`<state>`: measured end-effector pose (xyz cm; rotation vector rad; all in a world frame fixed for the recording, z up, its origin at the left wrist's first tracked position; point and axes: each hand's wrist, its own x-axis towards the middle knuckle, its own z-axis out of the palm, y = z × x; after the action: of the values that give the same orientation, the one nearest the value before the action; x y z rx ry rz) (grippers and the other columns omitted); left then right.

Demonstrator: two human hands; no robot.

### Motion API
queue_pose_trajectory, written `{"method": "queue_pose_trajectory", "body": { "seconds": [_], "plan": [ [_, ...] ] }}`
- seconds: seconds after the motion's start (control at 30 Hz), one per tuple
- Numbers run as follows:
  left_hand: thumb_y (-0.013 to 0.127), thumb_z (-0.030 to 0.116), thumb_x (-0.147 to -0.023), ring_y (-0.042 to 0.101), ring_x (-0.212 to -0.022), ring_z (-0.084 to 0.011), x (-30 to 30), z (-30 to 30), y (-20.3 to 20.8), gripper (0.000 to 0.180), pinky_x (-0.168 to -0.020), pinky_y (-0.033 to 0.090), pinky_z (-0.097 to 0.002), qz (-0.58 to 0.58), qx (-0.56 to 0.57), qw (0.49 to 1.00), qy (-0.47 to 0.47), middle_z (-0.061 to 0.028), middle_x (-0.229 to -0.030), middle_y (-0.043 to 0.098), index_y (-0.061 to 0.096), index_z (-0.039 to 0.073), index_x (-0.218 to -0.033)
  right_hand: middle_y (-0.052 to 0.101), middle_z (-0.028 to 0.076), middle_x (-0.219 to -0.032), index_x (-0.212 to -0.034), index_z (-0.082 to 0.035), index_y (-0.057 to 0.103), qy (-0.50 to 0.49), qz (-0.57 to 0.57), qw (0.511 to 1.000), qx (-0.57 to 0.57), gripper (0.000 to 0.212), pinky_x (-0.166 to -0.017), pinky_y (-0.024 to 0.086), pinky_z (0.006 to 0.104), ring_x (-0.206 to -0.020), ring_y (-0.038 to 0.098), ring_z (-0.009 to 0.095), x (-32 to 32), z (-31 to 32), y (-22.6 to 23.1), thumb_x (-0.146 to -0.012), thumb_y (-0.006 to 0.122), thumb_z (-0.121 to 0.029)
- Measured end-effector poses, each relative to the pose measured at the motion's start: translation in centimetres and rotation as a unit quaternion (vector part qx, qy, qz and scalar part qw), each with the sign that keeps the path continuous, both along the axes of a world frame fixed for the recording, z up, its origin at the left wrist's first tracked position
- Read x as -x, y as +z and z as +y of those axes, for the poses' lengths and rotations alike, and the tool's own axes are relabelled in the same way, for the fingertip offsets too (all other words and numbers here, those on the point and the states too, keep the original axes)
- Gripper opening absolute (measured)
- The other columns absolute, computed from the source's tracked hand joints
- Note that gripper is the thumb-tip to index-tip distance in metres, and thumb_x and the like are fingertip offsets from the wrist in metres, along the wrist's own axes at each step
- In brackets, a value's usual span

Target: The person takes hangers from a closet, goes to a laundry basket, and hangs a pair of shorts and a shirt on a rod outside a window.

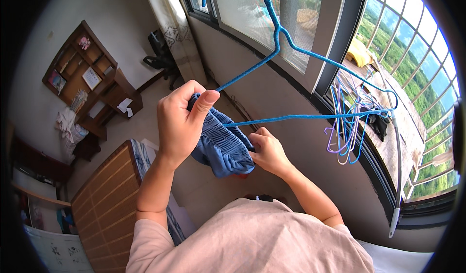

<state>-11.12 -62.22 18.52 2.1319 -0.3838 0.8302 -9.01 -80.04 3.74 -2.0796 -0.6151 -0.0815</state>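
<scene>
A blue wire clothes hanger (301, 117) spans the upper middle of the head view, its left end reaching into the opening of a blue garment (221, 151) with a gathered elastic waistband. My left hand (182, 120) is closed around the waistband and the hanger's left end, thumb up. Below the hanger's lower bar, my right hand (271, 151) pinches the right edge of the same waistband. The garment hangs bunched between both hands, so its full shape is hidden. The hanger's right end is bare.
Several hangers (347, 122) lie tangled on the window ledge beside a black cloth (377, 125). A long pole (398, 176) leans there, near a yellow cloth (359, 54). Window bars (427, 61) stand beyond. At left are a mat-covered bed (109, 195), a desk (109, 95) and an office chair (165, 59).
</scene>
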Motion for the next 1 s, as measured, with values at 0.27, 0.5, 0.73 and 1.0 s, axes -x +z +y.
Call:
{"method": "queue_pose_trajectory", "body": {
  "seconds": [0.27, 0.5, 0.73, 1.0],
  "plan": [
    [0.061, 0.030, -0.084, 0.031, -0.042, -0.0104, 0.4, 3.1, -2.3, 0.035, -0.040, 0.024, -0.0257, -0.008, -0.046, 0.995, 0.085, -0.0033, -0.046, 0.035, 0.052, 0.001, -0.066, 0.062, 0.012, -0.070, -0.084, -0.004, 0.049, -0.132, 0.128, 0.979, -0.092, 0.014, -0.054, 0.048, 0.0300, -0.059, 0.063, 0.022, -2.3, -5.7, 0.6, -0.079, 0.060, -0.010],
    [0.059, 0.032, -0.084, 0.044, -0.046, -0.0204, 0.8, 4.1, -4.7, 0.034, -0.042, 0.033, -0.0286, -0.070, -0.124, 0.987, 0.075, -0.0074, -0.056, 0.049, 0.052, 0.002, -0.070, 0.061, 0.003, -0.078, -0.086, -0.013, 0.045, -0.071, 0.382, 0.791, -0.472, 0.015, -0.053, 0.053, 0.0234, -0.064, 0.064, 0.013, -3.3, -9.7, 1.9, -0.082, 0.051, 0.000],
    [0.057, 0.035, -0.085, 0.047, -0.045, -0.0253, 1.2, 4.0, -4.6, 0.035, -0.041, 0.035, -0.0306, -0.140, -0.175, 0.971, 0.086, -0.0078, -0.059, 0.050, 0.052, 0.003, -0.071, 0.055, 0.007, -0.057, -0.067, -0.009, 0.044, -0.228, 0.191, 0.842, -0.451, 0.016, -0.031, 0.029, 0.0184, -0.041, 0.054, 0.012, -4.2, -11.8, 5.3, -0.070, 0.052, 0.004],
    [0.053, 0.031, -0.088, 0.047, -0.045, -0.0212, 1.4, 4.3, -5.0, 0.031, -0.039, 0.036, -0.0302, -0.246, -0.344, 0.903, 0.078, -0.0053, -0.055, 0.043, 0.053, 0.004, -0.073, 0.052, 0.008, -0.053, -0.065, -0.008, 0.044, -0.290, 0.197, 0.852, -0.388, 0.015, -0.028, 0.025, 0.0191, -0.035, 0.052, 0.016, -8.3, -13.9, 4.9, -0.067, 0.050, 0.006]
  ]
}}
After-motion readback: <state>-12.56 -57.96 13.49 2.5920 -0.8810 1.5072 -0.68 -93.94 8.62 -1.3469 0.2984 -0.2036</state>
